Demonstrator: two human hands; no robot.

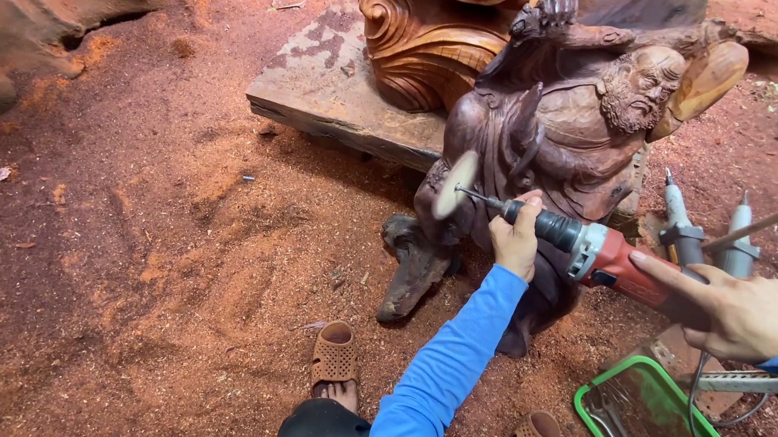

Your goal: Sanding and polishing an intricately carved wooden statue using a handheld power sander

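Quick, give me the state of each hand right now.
Left hand: closed around the front neck of the red power grinder.
Right hand: gripping the grinder's rear body, index finger stretched along it.

One carved statue (573,121), three power tools (612,256), two sandals (334,354), one green tray (649,417).

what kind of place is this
Most likely a wood-carving workshop. A dark carved wooden statue stands on a floor covered in reddish sawdust, and both hands hold a red rotary grinder whose spinning disc meets the carving.
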